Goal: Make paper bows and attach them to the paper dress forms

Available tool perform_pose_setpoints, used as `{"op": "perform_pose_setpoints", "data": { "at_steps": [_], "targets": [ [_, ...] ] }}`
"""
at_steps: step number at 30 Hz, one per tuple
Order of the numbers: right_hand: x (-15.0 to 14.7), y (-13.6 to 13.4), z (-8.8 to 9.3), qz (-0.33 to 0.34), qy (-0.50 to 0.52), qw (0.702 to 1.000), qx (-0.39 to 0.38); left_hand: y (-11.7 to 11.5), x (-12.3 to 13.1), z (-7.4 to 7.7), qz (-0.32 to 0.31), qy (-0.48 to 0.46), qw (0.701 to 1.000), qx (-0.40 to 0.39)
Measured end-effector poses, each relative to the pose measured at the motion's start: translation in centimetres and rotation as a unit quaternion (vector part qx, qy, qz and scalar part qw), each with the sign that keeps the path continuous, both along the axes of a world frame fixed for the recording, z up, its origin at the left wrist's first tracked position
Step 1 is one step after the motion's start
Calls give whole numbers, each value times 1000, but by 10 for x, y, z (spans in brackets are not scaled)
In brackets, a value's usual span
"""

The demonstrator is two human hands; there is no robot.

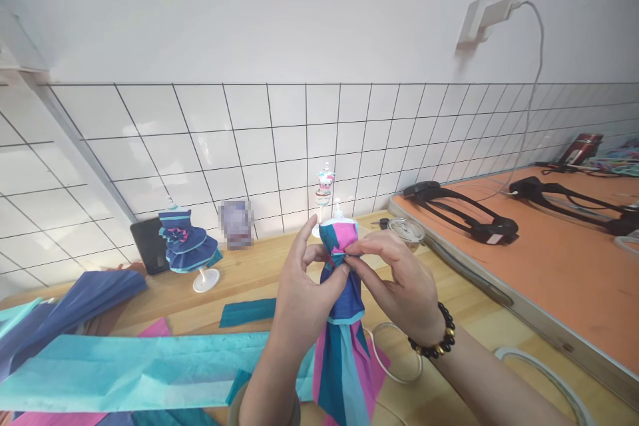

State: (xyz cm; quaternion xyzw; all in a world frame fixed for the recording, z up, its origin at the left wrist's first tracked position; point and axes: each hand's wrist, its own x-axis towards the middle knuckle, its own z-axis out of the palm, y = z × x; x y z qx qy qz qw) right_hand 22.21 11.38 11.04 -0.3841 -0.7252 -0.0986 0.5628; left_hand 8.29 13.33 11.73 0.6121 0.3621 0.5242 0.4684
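A small white mannequin (338, 212) stands in front of me in a long dress (349, 306) of pink, teal, navy and light blue pieces. My left hand (310, 283) is wrapped about the dress's left side, its thumb pressed on the waist. At the same waist, the thumb and fingertips of my right hand (394, 273) pinch the material from the right. Whether a small separate piece sits between those fingertips I cannot make out. A black and gold bead bracelet (439, 335) circles my right wrist. The mannequin's base is hidden.
Left stands another mannequin in a navy ruffled dress (184, 239), before a dark phone-like slab (148, 246). Light blue material (150, 369) and a teal strip (247, 311) lie on the wooden table. Behind is a small decorated mannequin (324, 188); right, a round clear container (407, 229) and black headsets (464, 213).
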Motion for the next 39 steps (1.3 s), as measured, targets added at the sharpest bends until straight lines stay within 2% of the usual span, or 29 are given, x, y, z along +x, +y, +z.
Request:
{"op": "perform_pose_setpoints", "data": {
  "at_steps": [8,23,32,39],
  "targets": [
    [-2,-1,2,-9,-10,1000,-6,1,-2,0,-18,-22,999,-17],
    [-2,-1,0,15,36,996,-77,5,-3,-3,-62,-79,993,-54],
    [-4,-3,5,4,47,996,-70,6,-4,-4,-66,-86,993,-52],
    [-3,-2,6,-12,6,999,-51,5,-3,-1,-51,-67,996,-40]
  ]
}}
